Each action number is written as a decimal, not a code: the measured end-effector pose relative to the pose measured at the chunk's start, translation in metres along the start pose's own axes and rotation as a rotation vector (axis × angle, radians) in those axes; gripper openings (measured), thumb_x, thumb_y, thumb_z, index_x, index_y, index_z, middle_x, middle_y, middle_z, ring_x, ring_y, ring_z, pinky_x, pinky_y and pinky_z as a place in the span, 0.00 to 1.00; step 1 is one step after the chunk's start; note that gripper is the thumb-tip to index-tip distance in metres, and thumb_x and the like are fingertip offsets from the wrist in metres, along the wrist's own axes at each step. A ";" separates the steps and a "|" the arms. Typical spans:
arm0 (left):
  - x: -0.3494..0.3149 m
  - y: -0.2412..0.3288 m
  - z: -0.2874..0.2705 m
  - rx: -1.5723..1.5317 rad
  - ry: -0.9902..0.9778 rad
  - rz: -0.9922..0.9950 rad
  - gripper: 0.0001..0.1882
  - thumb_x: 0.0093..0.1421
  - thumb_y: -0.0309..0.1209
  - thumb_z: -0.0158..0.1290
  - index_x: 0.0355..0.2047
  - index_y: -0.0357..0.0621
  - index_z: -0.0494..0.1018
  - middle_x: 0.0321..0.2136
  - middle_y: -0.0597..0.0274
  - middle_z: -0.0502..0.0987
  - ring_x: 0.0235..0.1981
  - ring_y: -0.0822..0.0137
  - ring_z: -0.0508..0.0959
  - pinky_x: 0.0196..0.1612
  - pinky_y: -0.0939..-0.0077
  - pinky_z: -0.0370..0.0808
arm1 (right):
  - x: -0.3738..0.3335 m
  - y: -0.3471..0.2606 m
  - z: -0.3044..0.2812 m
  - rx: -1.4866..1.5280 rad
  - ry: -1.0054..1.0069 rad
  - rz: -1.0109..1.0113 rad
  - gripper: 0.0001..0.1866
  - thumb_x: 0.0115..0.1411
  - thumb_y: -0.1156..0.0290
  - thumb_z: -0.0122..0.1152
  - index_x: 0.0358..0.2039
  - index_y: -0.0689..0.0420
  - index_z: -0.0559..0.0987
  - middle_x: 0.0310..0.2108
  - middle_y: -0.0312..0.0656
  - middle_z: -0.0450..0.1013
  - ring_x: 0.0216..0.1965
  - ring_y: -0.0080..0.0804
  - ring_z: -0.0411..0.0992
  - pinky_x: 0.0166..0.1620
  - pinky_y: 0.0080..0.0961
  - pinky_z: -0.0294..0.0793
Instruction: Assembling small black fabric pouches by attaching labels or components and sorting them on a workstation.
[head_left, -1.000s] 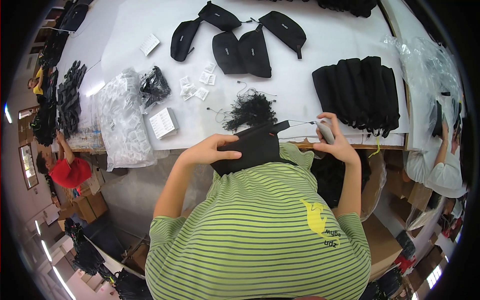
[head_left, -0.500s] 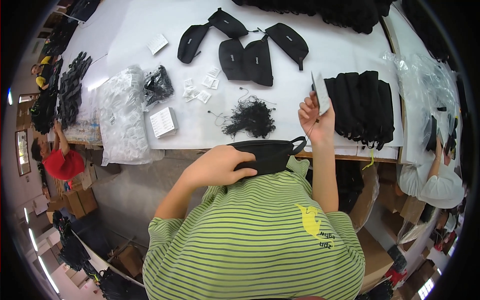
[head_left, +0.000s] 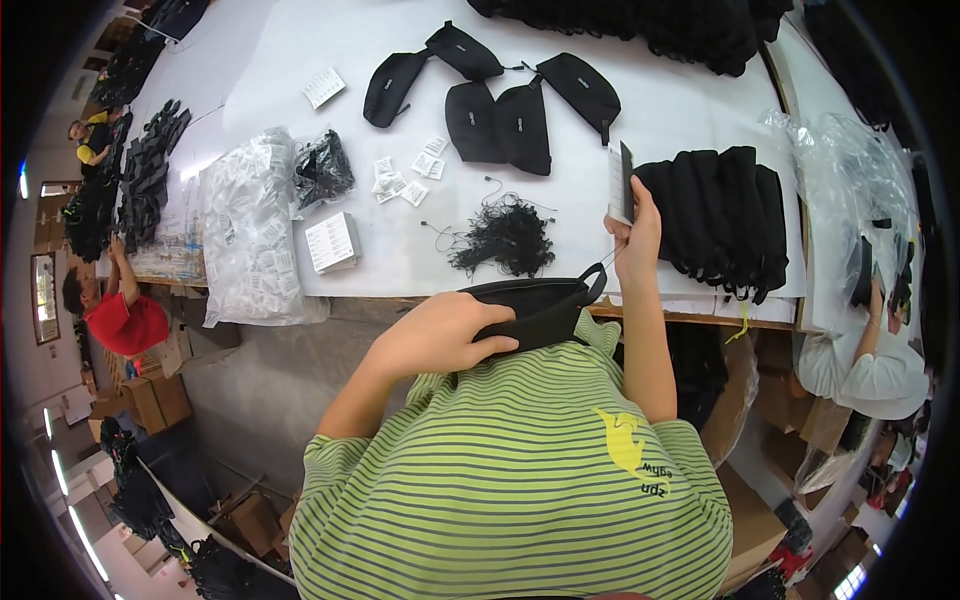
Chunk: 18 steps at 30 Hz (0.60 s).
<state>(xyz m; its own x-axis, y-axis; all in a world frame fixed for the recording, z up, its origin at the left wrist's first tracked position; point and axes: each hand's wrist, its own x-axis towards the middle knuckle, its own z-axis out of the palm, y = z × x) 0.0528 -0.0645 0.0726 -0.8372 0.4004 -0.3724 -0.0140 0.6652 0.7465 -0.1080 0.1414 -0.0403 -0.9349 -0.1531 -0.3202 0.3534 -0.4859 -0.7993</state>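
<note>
At the table's near edge, my left hand grips a black zip pouch against my body, thumb on the near side. Its mouth gapes slightly, and a fabric loop sticks out at its right end. My right hand is closed on a hang tag with a pale face and a dark face, held upright. A thin string runs from the tag down toward the loop; whether it is fastened there I cannot tell. Beyond the pouch lies a tangle of black tag strings.
A stack of white cards, small white labels and a clear bag lie left. Several finished-looking pouches lie farther back. Black pouches are piled right. Co-workers stand at both sides.
My right hand has turned the hang tag, swinging it slightly left and more upright. The pouch's mouth shows wider now. My left hand keeps its grip.
</note>
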 end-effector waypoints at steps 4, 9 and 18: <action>-0.002 -0.006 0.002 -0.039 0.019 -0.005 0.15 0.57 0.41 0.54 0.33 0.40 0.75 0.18 0.49 0.73 0.19 0.51 0.71 0.24 0.65 0.66 | -0.002 -0.011 -0.010 0.506 -0.411 0.398 0.16 0.65 0.60 0.43 0.33 0.61 0.72 0.10 0.29 0.50 0.14 0.19 0.48 0.22 0.18 0.53; -0.004 -0.004 0.000 -0.056 -0.002 -0.023 0.16 0.58 0.41 0.53 0.33 0.39 0.74 0.18 0.49 0.73 0.21 0.51 0.74 0.27 0.63 0.68 | 0.000 -0.010 -0.004 0.471 -0.382 0.374 0.17 0.66 0.60 0.43 0.32 0.61 0.72 0.10 0.28 0.51 0.13 0.19 0.48 0.21 0.19 0.53; -0.007 -0.007 0.002 -0.048 0.040 0.006 0.17 0.57 0.41 0.55 0.36 0.39 0.73 0.18 0.49 0.73 0.18 0.52 0.71 0.24 0.67 0.66 | 0.006 0.015 0.006 -0.424 0.151 -0.218 0.16 0.63 0.59 0.55 0.25 0.58 0.72 0.14 0.31 0.68 0.10 0.13 0.58 0.14 0.13 0.53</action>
<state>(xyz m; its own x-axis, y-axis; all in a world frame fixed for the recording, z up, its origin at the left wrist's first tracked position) 0.0597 -0.0712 0.0687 -0.8587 0.3777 -0.3465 -0.0348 0.6315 0.7746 -0.1089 0.1275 -0.0511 -0.9843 0.0544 -0.1678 0.1622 -0.0955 -0.9821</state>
